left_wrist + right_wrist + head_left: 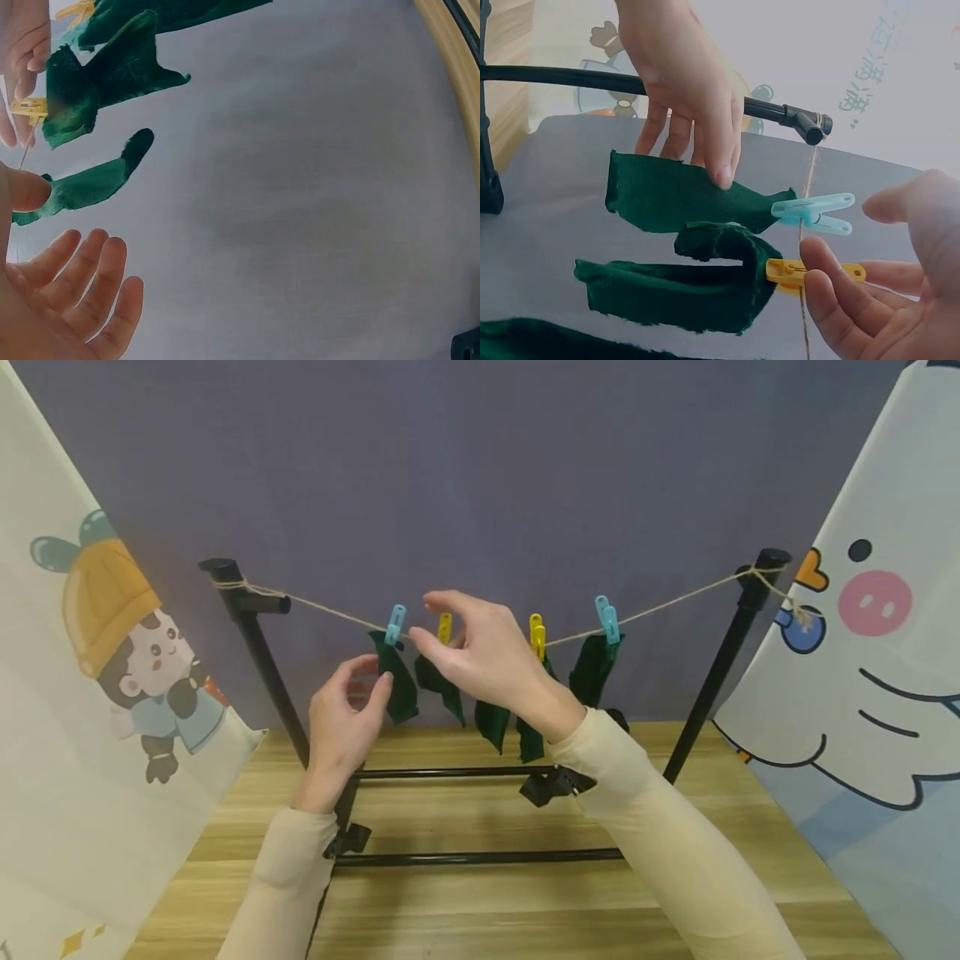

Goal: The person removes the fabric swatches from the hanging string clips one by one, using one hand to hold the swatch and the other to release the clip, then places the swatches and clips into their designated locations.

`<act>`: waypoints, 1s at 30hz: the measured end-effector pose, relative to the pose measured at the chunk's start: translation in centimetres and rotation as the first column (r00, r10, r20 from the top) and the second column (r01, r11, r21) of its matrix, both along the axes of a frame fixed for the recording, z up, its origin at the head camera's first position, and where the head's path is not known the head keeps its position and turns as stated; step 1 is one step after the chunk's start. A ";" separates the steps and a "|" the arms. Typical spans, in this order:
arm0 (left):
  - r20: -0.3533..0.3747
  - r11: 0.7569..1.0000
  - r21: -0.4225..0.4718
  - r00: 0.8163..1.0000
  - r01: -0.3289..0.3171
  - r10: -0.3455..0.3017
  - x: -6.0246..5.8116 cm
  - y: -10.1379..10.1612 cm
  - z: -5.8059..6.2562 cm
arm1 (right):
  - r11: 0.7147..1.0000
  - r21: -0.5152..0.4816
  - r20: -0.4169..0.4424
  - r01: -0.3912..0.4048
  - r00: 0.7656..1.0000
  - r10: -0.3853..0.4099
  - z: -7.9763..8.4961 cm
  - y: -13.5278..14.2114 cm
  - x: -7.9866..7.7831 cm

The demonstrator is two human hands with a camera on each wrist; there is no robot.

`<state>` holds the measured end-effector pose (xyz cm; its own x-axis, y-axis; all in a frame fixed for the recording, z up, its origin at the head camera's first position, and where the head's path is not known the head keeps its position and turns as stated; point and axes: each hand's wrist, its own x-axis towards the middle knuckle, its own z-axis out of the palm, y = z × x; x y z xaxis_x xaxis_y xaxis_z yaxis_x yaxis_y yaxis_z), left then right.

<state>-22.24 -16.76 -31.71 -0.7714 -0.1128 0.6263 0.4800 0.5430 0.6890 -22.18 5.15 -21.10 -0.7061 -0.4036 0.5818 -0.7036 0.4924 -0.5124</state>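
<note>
A strip of dark green cloth hangs from the twine by a light blue clothespin. Beside it my left hand has its fingers loosely bent, the thumb tip overlapping the cloth's edge in the right wrist view. My right hand hovers just right of that clothespin, thumb and fingers spread apart with nothing between them. Behind its fingers a yellow clothespin grips a second, folded green cloth. In the head view my right hand and wrist partly cover the middle of the line.
Farther right hang more green cloths, one under a yellow clothespin and another under a blue clothespin. Black posts hold the twine. Low black bars cross above the wooden tabletop.
</note>
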 end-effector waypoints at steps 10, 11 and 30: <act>-0.033 0.995 0.095 0.999 0.038 -0.035 -0.3 0.8 0.5 | 1.000 0.009 0.024 0.003 1.000 -0.003 0.3 -1.2 -0.3; -0.041 0.994 0.100 0.998 0.041 -0.037 -0.3 0.8 0.6 | 1.000 0.006 0.024 0.002 1.000 -0.002 0.3 -1.3 -0.3; -0.122 0.989 0.147 0.993 0.021 -0.002 -0.7 0.9 1.1 | 0.999 0.030 -0.056 -0.028 0.998 0.030 0.2 -2.1 -1.0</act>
<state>-22.95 -15.87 -30.57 -0.6925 -0.2026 0.6924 0.5705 0.4336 0.6975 -23.14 3.03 -20.91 -0.6601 -0.4411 0.6080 -0.7453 0.4856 -0.4568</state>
